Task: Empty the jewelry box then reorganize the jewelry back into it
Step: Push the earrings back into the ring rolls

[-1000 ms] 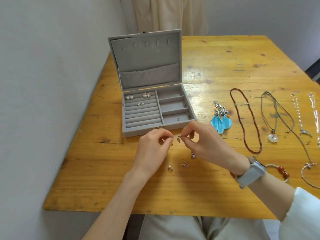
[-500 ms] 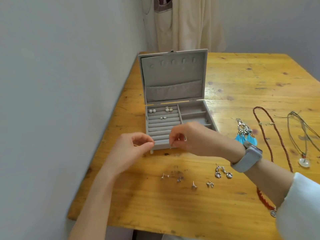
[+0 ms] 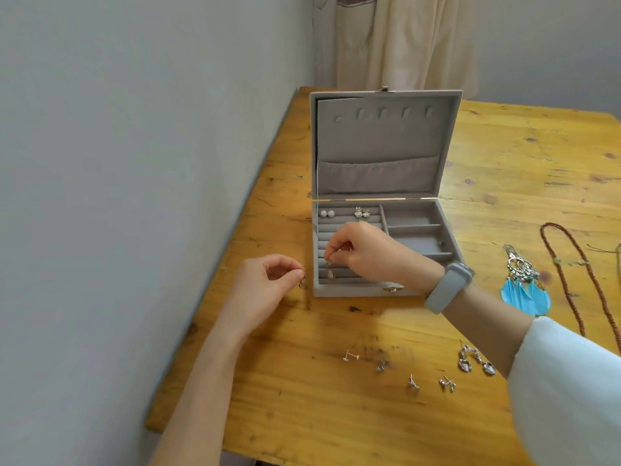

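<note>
The right hand (image 3: 366,253) pinches a drop earring (image 3: 330,272) over the near ring rolls of the open jewelry box (image 3: 349,290) on the desk (image 3: 302,415). The left hand (image 3: 265,290), just left of the box, pinches what seems its matching earring (image 3: 303,283).

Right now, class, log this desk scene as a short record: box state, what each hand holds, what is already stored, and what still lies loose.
box: grey jewelry box, lid up, on the wooden table
right hand: pinches a drop earring over the near ring rolls
left hand: pinches a matching earring, left of the box
stored: pearl studs, flower studs in the back row
loose: small studs, silver drops, blue feather earrings, bead necklace
</note>
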